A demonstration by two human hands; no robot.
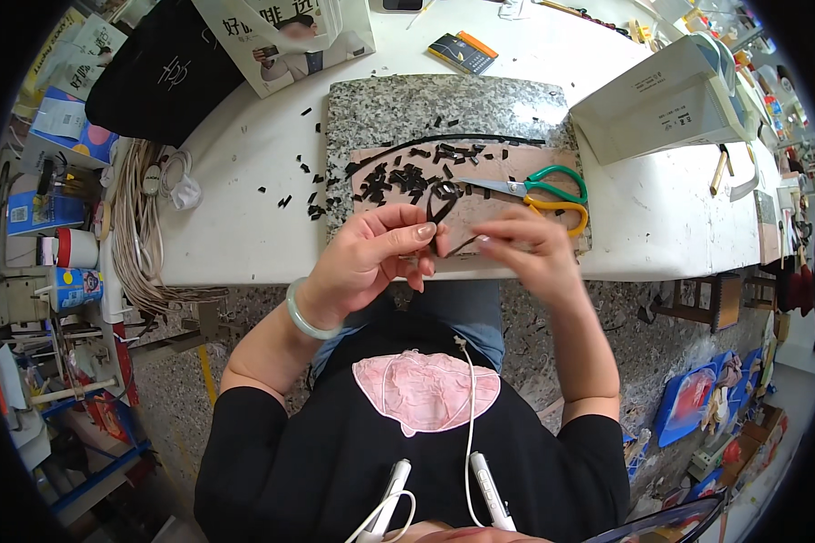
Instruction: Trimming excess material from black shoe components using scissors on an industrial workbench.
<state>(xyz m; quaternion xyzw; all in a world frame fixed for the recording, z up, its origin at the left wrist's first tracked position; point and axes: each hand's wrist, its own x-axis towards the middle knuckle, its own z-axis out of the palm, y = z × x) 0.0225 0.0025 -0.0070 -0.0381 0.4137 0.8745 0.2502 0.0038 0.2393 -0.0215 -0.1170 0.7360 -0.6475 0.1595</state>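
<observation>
My left hand (pixel 367 252), with a pale green bangle at the wrist, pinches a black looped strip (pixel 441 204) between thumb and fingers. Close by on the right, my right hand (pixel 536 252) has thumb and forefinger pressed together on the thin dark tail of that strip. Both hands are raised over the near edge of a speckled granite slab (pixel 444 98). Behind them, many small black cut pieces (pixel 398 184) lie scattered on a pinkish sheet (pixel 507 163). Scissors (pixel 539 188) with one green and one yellow handle rest just beyond my right hand. A long black strip (pixel 453 138) curves across the slab.
Left of the slab stand a printed paper bag (pixel 290 45), a black bag (pixel 167 72) and a bundle of beige cords (pixel 140 217). At the right is a pale carton-like bag (pixel 666 100). A small dark and orange packet (pixel 463 52) lies at the back.
</observation>
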